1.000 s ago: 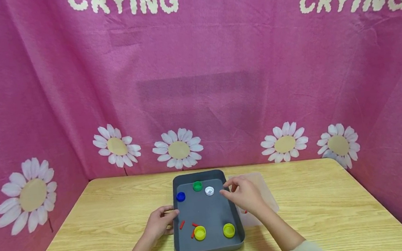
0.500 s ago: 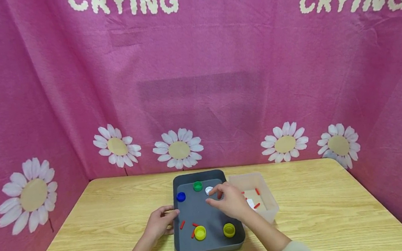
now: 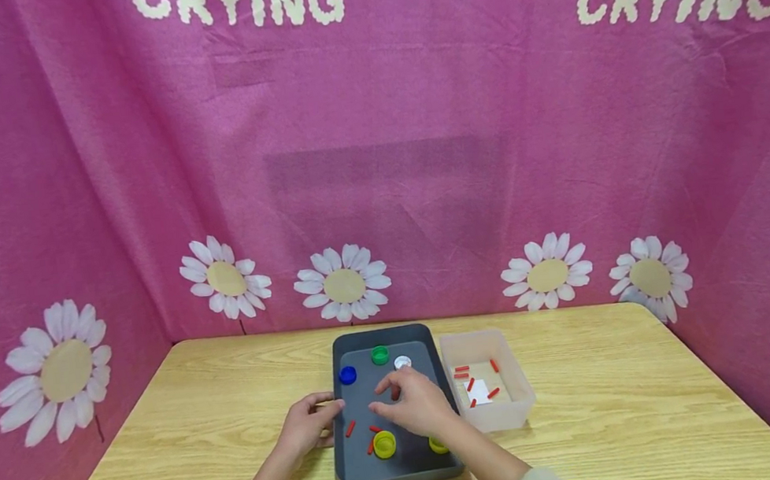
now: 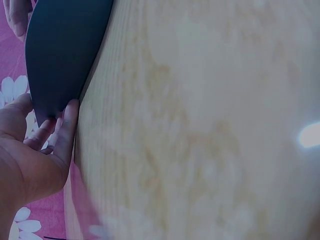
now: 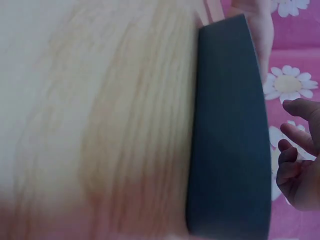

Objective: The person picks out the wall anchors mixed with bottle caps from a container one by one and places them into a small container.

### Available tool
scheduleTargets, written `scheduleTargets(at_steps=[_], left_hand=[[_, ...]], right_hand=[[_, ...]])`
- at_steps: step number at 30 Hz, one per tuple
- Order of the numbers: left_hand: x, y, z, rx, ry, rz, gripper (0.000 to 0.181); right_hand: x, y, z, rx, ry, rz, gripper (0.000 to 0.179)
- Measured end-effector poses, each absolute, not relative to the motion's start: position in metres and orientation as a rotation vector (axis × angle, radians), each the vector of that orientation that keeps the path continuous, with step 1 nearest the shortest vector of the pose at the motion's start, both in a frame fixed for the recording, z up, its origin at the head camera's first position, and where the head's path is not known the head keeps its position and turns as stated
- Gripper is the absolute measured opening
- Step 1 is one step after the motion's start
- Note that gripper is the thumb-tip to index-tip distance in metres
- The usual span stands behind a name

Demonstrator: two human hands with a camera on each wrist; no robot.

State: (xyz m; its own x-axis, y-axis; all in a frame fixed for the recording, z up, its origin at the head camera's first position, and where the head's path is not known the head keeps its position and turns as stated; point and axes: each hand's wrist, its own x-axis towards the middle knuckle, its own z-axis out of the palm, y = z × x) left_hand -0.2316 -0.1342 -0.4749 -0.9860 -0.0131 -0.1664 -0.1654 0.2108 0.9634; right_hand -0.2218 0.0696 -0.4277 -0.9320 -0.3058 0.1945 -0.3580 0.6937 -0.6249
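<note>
My left hand [image 3: 305,425] grips the left side of a dark grey tray [image 3: 411,470], its thumb at the rim and its fingers against the outer wall in the left wrist view. My right hand [image 3: 416,404] hovers over the tray, thumb and index finger apart, nothing between them. Toward the tray's far end sit a blue bottle cap [image 3: 347,375], a green bottle cap [image 3: 380,354] and a white bottle cap [image 3: 402,362]. Nearer lie a yellow bottle cap [image 3: 384,445], a second yellow cap [image 3: 438,446] partly behind my right wrist, and 3 small red sticks [image 3: 350,428].
Right beside the tray stands a translucent plastic box [image 3: 508,417] with several red sticks [image 3: 494,366] and a white patch on its floor. Both rest on a wooden table [image 3: 625,403]. A pink flowered cloth [image 3: 422,188] hangs behind and at both sides.
My right hand has moved left and toward me, from the tray's right edge to over its middle, uncovering the plastic box. The left hand keeps its place on the tray.
</note>
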Motion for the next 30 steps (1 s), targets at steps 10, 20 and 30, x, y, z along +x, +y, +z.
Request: scheduleTargets(at_steps=[10,20,30], left_hand=[[-0.233,-0.135,-0.476,-0.182,2.342,1.898,0.044],[-0.232,-0.135,-0.476,-0.168,2.343,1.913,0.043],[-0.234,-0.134,-0.477,-0.186,2.334,1.931,0.040]], right_hand=[[-0.221,0.050,-0.440,0.568,-2.903,0.948,0.028],[-0.222,0.033,-0.448,0.577,-2.964,0.797,0.030],[-0.225,0.027,-0.456,0.558,-2.984,0.670,0.034]])
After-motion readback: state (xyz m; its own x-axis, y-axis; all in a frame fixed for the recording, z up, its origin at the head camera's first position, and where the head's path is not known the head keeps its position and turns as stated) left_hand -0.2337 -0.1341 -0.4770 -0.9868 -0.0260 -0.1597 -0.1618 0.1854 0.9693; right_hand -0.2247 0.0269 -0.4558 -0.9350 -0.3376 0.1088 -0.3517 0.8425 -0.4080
